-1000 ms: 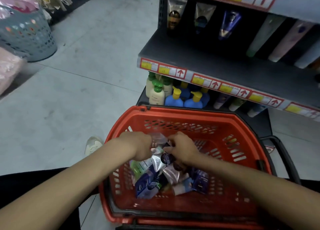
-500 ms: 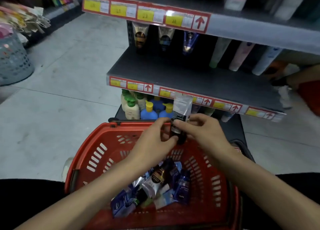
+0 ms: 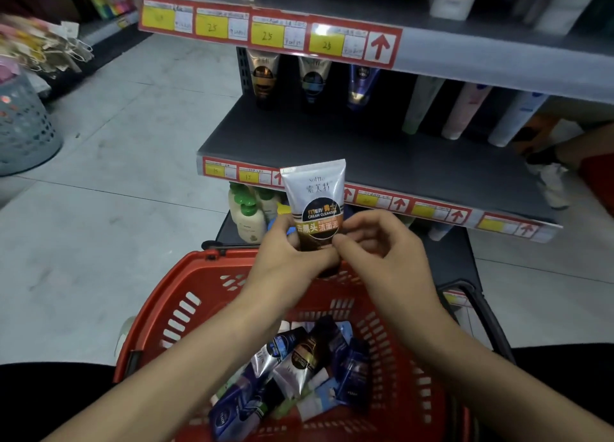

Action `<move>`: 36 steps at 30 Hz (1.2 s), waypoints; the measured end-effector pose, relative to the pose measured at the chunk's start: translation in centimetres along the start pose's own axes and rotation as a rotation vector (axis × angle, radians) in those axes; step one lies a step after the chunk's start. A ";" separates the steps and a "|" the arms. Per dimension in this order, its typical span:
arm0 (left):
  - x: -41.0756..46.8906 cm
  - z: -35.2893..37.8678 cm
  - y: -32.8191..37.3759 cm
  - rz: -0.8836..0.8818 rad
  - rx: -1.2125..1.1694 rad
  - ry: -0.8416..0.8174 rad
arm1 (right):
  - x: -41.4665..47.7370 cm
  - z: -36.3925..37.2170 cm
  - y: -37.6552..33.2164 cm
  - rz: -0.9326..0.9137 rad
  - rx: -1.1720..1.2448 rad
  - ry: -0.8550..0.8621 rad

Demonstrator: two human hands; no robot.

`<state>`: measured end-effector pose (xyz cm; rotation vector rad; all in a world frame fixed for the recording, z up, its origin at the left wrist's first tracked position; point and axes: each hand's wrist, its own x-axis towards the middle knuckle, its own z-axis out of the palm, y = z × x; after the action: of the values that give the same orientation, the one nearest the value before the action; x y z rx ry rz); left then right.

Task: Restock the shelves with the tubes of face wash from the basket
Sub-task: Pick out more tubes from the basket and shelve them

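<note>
While left hand (image 3: 292, 259) grips tube (image 3: 315, 202), shelf edge (image 3: 432, 206) lies beyond.

Tubes (image 3: 299, 372) in basket (image 3: 186, 295), before shelf (image 3: 382, 162)

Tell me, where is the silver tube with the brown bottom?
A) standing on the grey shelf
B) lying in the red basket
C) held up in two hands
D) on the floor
C: the left hand and the right hand both grip the tube by its lower end, holding it upright above the red basket.
</note>
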<state>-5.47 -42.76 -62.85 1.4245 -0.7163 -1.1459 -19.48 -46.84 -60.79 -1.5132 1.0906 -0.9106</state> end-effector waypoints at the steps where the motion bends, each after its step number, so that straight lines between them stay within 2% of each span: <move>1: 0.2 0.0 0.1 0.002 -0.010 -0.003 | 0.2 -0.2 0.0 0.015 0.018 0.004; 5: 0.9 -0.1 0.3 -0.001 -0.056 -0.001 | 0.6 -0.6 -0.5 0.061 0.121 0.003; 13: 0.9 -1.3 0.0 0.009 -0.075 -0.129 | 0.4 0.0 -0.5 0.075 0.170 -0.074; 19: 1.0 -3.2 0.1 0.023 -0.052 -0.083 | 0.7 1.0 -0.1 0.008 0.085 -0.076; 26: 2.5 -5.2 1.8 0.207 0.152 0.030 | 4.0 3.9 -0.1 0.006 0.120 -0.068; 30: 5.7 -7.6 3.3 0.327 0.257 0.048 | 8.4 6.8 -0.3 -0.003 0.144 -0.057; 36: 13.3 -11.2 5.7 0.378 0.342 0.123 | 15.1 12.2 -0.3 -0.084 0.138 -0.065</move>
<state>10.49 -51.75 -61.67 1.5411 -1.0775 -0.6575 -3.43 -57.64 -62.73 -1.4727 0.9047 -0.9684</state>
